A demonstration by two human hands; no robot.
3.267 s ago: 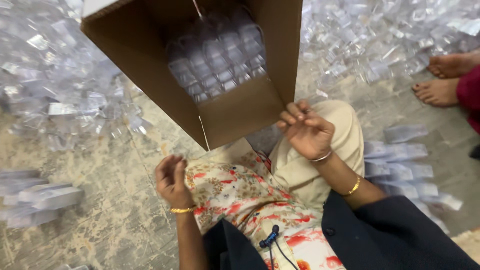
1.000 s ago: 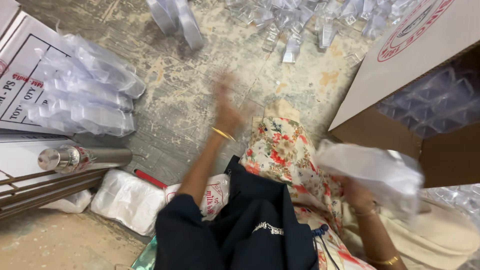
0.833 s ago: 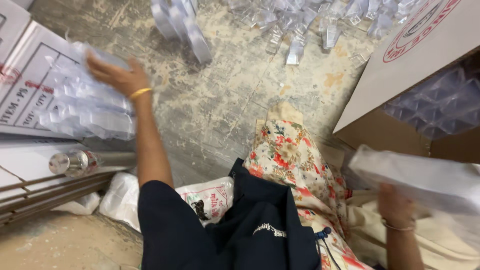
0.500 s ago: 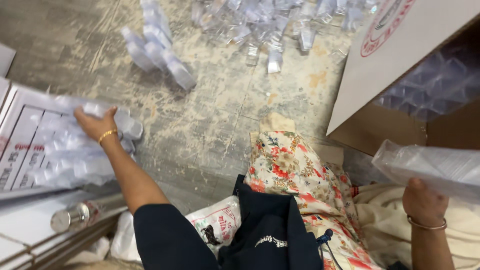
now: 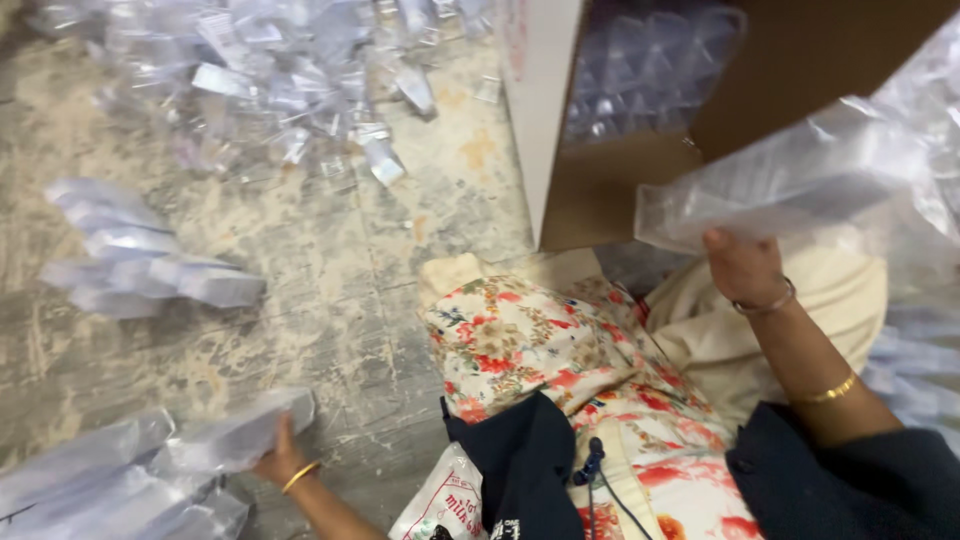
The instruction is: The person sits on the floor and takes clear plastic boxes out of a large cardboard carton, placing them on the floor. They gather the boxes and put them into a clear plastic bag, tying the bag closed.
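At the far left, a loose stack of clear plastic packs (image 5: 110, 480) was seen lying on the concrete floor (image 5: 330, 290), and the left hand (image 5: 280, 462) was closed around the end of one clear pack (image 5: 235, 440) at the edge of that stack, the pack held low, at or just above the floor. Above it, a second small heap of packs (image 5: 150, 265) was seen lying apart on the floor, and a wide scatter of small clear plastic pieces (image 5: 290, 80) was spread across the top left. A flowered garment (image 5: 545, 350) was seen over the lap in the middle. Just right of centre, an open cardboard box (image 5: 600, 150) was tipped on its side, with rows of clear packs (image 5: 650, 70) already stacked inside. At the right, the right hand (image 5: 745, 268) was raised in front of the box's mouth, gripping a long clear plastic bundle (image 5: 790, 185) from below. The box was judged partly filled only; with so many packs left on the floor, much of the packing appeared undone.
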